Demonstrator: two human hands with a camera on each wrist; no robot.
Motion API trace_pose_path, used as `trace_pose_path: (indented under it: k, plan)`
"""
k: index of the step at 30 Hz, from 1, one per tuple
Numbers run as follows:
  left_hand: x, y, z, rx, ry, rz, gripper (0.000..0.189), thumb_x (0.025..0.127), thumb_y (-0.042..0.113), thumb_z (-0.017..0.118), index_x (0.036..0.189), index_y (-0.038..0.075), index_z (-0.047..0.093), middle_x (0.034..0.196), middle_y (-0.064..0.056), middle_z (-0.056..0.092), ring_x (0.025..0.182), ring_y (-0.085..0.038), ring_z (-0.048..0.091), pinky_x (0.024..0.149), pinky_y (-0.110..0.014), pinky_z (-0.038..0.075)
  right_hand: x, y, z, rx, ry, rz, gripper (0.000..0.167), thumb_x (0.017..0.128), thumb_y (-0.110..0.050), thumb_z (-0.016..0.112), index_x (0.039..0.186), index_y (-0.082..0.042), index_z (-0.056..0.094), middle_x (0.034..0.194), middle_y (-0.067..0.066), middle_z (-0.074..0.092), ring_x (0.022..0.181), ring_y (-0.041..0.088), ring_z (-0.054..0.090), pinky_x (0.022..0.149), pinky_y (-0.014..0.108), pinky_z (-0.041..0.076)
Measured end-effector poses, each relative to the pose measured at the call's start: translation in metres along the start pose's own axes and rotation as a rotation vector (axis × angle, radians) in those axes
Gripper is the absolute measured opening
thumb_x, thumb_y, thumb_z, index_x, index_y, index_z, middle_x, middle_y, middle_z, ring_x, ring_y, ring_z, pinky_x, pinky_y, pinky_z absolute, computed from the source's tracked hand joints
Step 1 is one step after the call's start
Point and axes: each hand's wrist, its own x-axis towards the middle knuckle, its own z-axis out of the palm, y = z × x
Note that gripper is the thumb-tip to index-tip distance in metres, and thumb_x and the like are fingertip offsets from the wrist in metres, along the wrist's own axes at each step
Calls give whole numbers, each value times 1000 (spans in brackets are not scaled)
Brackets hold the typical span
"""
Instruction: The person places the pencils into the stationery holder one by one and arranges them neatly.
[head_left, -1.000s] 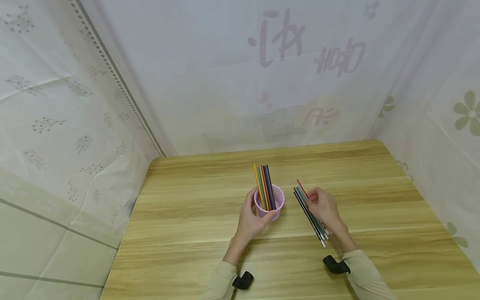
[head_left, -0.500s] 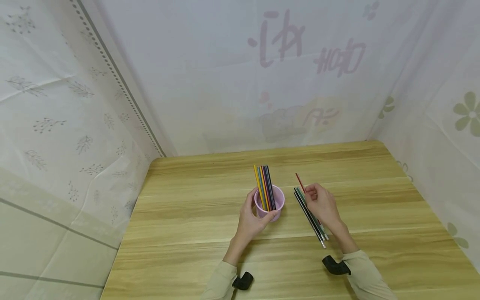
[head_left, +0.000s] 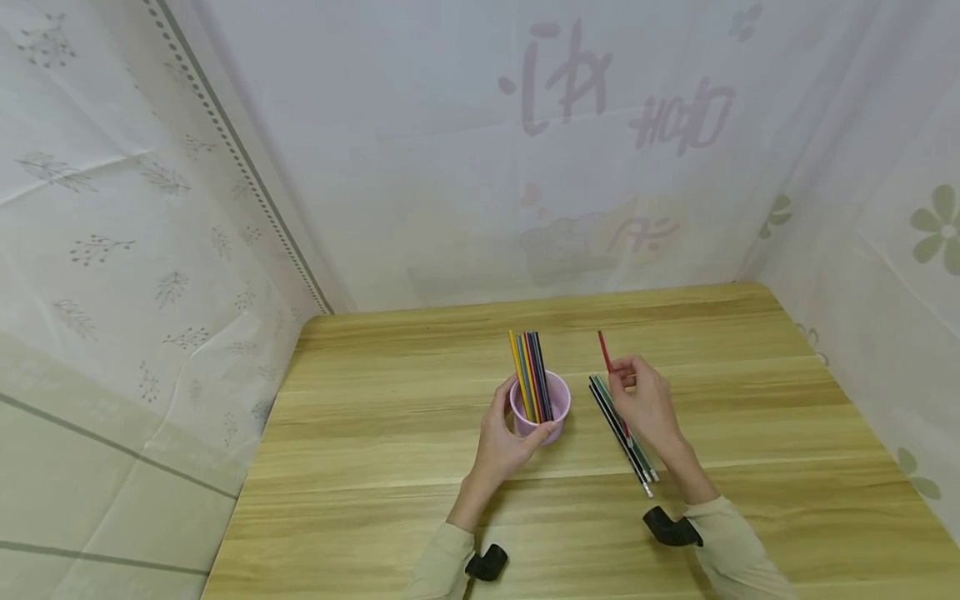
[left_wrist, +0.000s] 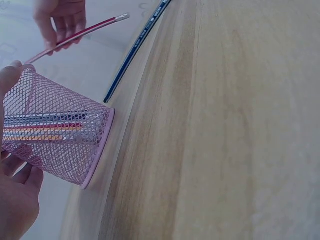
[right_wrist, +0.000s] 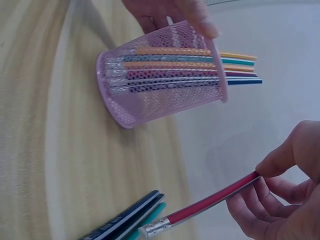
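A pink mesh pencil cup (head_left: 558, 392) stands on the wooden table, and my left hand (head_left: 501, 442) grips its side with the thumb near the rim. Several pencils (right_wrist: 240, 67) in yellow, teal, red and dark blue lean together inside the cup. To the right, my right hand (head_left: 647, 407) pinches a red pencil (right_wrist: 210, 200) between thumb and fingers. Its silver ferrule and white eraser (right_wrist: 154, 229) point down toward the table. Below that hand lie a few dark and green pencils (head_left: 622, 442), side by side, partly hidden by the hand.
The wooden table (head_left: 375, 400) extends around both hands. Patterned pale cloth (head_left: 450, 167) hangs behind the table and along its sides. A black curved piece sits at each sleeve, one at the left wrist (head_left: 487, 563) and one at the right (head_left: 672, 528).
My right hand has lifted the red pencil off the others, and its upper end has risen and stands steeper. My left hand keeps its grip on the cup in the same spot.
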Motion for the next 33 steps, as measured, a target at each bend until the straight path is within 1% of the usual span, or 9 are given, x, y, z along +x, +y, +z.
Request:
trace_pose_path:
  k: [8,11,15,18,21,24,26,29,33]
  plan:
    - [1,-1,0,-4,-6,-29,89,77,29,89,152,21,41,143,-6,58,131,-23,57,112,-44,48,8,-17,-2,16,45,-38,18,93,1,60,111,6,63,100,22,70,90,32,67,68,9,51]
    - [0,-1,1,-11,0,-31,90,77,27,89,152,20,41,143,-7,58,131,-25,58,112,-47,48,10,-25,-2,38,54,-58,18,93,1,61,111,5,63,100,21,69,90,31,67,68,8,51]
    - [-1,21,-2,-25,6,-23,88,77,17,89,151,6,42,140,-17,59,128,-33,59,110,-53,48,12,-38,1,79,66,-96,19,93,2,62,111,6,63,100,21,69,89,30,67,68,9,52]
    - [0,37,-5,-20,4,-11,87,77,12,87,149,-3,42,139,-23,59,127,-37,60,109,-55,49,14,-48,4,100,85,-127,19,92,2,63,111,5,63,100,19,68,89,29,67,68,10,54]
    - [0,25,-2,-2,13,2,88,76,12,88,150,-1,41,140,-22,59,128,-37,59,108,-54,49,17,-58,7,117,116,-168,18,93,0,64,111,4,63,101,17,68,89,27,67,69,11,55]
    - [0,9,2,15,22,5,89,76,14,89,151,6,41,141,-17,59,128,-34,60,109,-52,50,20,-67,11,151,144,-213,18,93,0,64,111,3,63,100,16,69,88,25,67,70,10,54]
    - [1,2,3,25,23,9,90,76,16,89,151,10,41,141,-14,60,128,-31,60,109,-50,50,23,-73,13,179,159,-243,19,93,0,65,111,3,63,99,16,69,88,25,68,69,9,54]
    - [1,-2,2,21,15,7,90,77,22,89,152,17,41,142,-8,59,129,-25,60,110,-45,50,25,-79,18,208,169,-268,19,92,1,66,110,4,63,98,17,69,88,25,68,70,8,54]
    - [0,-2,1,6,4,6,89,79,28,88,153,22,39,143,-6,58,130,-23,58,111,-45,49,28,-83,25,236,149,-246,19,92,2,66,110,5,63,99,19,69,89,28,69,70,9,55]
